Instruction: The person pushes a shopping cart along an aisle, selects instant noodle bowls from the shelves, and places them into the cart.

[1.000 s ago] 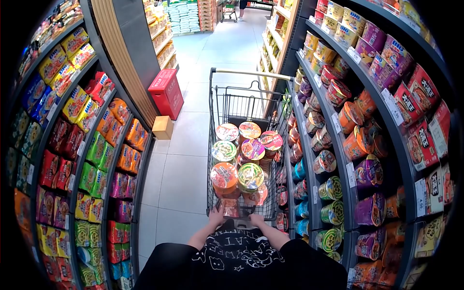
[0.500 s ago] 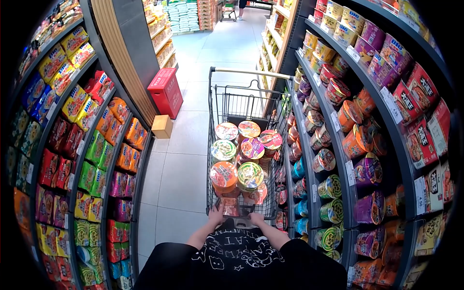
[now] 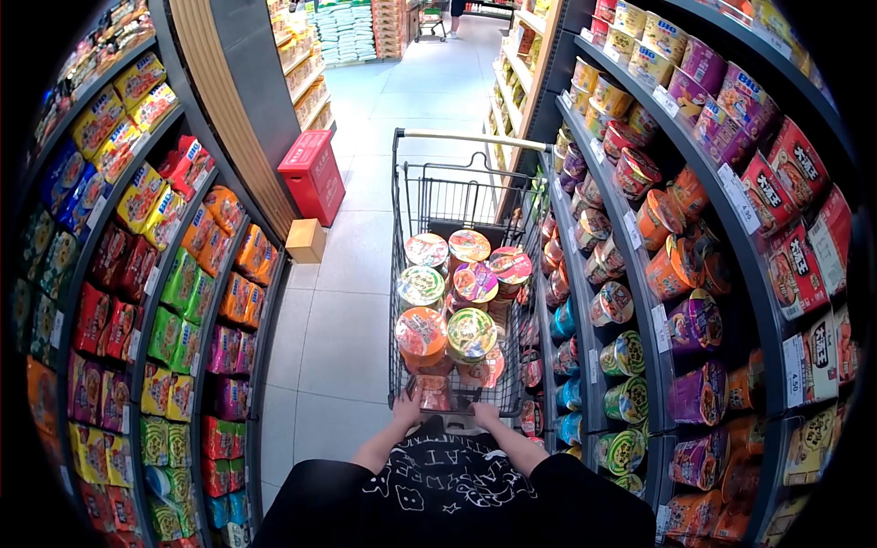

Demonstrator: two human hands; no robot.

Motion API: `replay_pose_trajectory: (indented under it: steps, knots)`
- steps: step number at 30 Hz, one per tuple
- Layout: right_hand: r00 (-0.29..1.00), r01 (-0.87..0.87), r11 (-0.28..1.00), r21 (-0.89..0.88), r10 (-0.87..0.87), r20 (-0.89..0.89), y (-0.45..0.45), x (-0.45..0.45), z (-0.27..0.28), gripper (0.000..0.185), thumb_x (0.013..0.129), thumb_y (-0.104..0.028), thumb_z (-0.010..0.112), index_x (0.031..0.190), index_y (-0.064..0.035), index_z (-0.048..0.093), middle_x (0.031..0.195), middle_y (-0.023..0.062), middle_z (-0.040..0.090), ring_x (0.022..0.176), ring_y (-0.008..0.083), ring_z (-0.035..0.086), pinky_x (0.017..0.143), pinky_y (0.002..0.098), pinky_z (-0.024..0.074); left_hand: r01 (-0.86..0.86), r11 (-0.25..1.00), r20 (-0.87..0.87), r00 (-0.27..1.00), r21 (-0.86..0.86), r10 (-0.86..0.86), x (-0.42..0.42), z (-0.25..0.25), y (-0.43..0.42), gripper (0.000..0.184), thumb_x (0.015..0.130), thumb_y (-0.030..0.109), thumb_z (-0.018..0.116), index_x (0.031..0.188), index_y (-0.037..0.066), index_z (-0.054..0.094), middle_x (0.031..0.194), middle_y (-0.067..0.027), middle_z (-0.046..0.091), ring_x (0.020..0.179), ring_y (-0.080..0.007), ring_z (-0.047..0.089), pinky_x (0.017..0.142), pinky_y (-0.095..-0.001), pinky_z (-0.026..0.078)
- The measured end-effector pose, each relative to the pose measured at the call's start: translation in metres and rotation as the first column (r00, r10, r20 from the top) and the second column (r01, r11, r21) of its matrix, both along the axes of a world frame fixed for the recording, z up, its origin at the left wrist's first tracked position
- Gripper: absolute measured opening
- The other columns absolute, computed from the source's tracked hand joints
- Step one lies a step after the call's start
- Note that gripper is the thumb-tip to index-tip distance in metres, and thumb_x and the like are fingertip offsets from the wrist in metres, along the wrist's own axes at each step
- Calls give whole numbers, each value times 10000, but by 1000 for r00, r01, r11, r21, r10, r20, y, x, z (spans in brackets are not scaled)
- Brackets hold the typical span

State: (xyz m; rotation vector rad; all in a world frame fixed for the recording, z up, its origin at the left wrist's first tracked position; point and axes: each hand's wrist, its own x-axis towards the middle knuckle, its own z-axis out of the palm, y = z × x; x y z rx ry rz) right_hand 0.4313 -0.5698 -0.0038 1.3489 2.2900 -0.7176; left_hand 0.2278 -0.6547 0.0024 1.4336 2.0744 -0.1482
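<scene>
A black wire shopping cart (image 3: 395, 210) stands in front of me, its pale bar at the far end. My left hand (image 3: 406, 405) is closed on the left part of its near edge. Farther right on that same edge, my right hand (image 3: 484, 414) is closed too. Inside the cart are several instant noodle cups, among them an orange-lidded cup (image 3: 421, 335), a green-lidded cup (image 3: 471, 334) and a purple-lidded cup (image 3: 476, 282). More red packaging (image 3: 435, 393) lies low near my hands, partly hidden by the wires.
Close along the cart's right side runs a shelf of noodle cups (image 3: 624, 353). Bagged noodles (image 3: 174, 338) fill the left shelf. A red box (image 3: 312, 172) and a small wooden block (image 3: 305, 240) stand on the floor at left. Tiled aisle floor (image 3: 340, 342) leads ahead.
The cart and its cups have shifted very slightly left. Both hands keep their hold on the near edge.
</scene>
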Motion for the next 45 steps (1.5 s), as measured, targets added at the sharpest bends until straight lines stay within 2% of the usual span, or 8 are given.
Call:
replay_pose_trajectory:
  steps: [2, 4, 7, 14, 19, 34, 39, 45]
  knots:
    - [999, 21, 999, 36, -20, -33, 2, 6, 0, 212, 710, -166, 448, 863, -176, 594, 855, 75, 584, 832, 240, 550, 694, 342, 422, -9, 1000, -22, 1000, 26, 10, 2, 2, 0, 908, 641, 301, 580, 1279, 265, -65, 1238, -261, 229, 1131, -372, 285, 951, -414, 198]
    - [995, -70, 957, 283, 89, -55, 3, 15, 2, 194, 693, -123, 464, 847, -139, 580, 803, 92, 578, 808, 258, 543, 684, 345, 422, -17, 998, -42, 999, 52, 19, 5, 7, 0, 905, 637, 288, 590, 1282, 266, -44, 1236, -248, 240, 1129, -361, 291, 950, -408, 202]
    - [1000, 14, 932, 363, -8, -19, 1, 31, 11, 170, 667, -95, 481, 811, -112, 567, 765, 89, 571, 796, 260, 535, 676, 348, 419, -115, 979, -24, 992, 169, 120, 11, 17, -3, 668, 756, 200, 459, 1273, 344, 62, 1228, -249, 275, 1091, -384, 330, 940, -401, 217]
    - [992, -8, 973, 232, 36, -118, 15, 57, 2, 149, 652, -89, 476, 768, -81, 568, 768, 121, 568, 738, 278, 551, 622, 379, 439, -137, 915, -115, 974, 380, 194, 20, 7, -7, 502, 784, 187, 408, 1244, 308, 249, 1134, -246, 382, 973, -414, 408, 874, -416, 304]
    - [941, -190, 936, 295, 259, -216, 17, 67, -7, 129, 660, -95, 462, 730, -76, 569, 690, 132, 553, 666, 286, 558, 578, 382, 443, -111, 912, -179, 964, 394, 194, 24, -3, -6, 550, 749, 133, 419, 1253, 256, 239, 1136, -249, 381, 992, -399, 403, 895, -410, 283]
    - [985, -156, 947, 280, 172, -33, 36, 58, 0, 111, 669, -146, 497, 695, -140, 604, 749, 67, 558, 804, 209, 506, 732, 345, 326, -133, 931, -178, 963, 340, 202, 36, 23, 17, 519, 745, 84, 362, 1245, 178, 264, 1147, -273, 358, 988, -384, 401, 884, -407, 289]
    - [981, -169, 894, 415, 191, -13, 57, 47, -1, 122, 657, -149, 486, 642, -135, 606, 718, 63, 567, 777, 190, 519, 713, 335, 336, -126, 937, -198, 960, 325, 198, 25, 14, 37, 573, 728, 95, 396, 1264, 198, 220, 1136, -281, 363, 985, -387, 405, 893, -406, 276]
    - [987, -153, 933, 324, 158, 12, 94, 25, -12, 149, 693, -128, 478, 717, -129, 625, 776, 52, 587, 802, 189, 536, 773, 349, 330, -161, 939, -146, 966, 302, 213, 4, 22, 74, 646, 689, 106, 474, 1265, 225, 208, 1118, -272, 371, 975, -383, 402, 887, -397, 277]
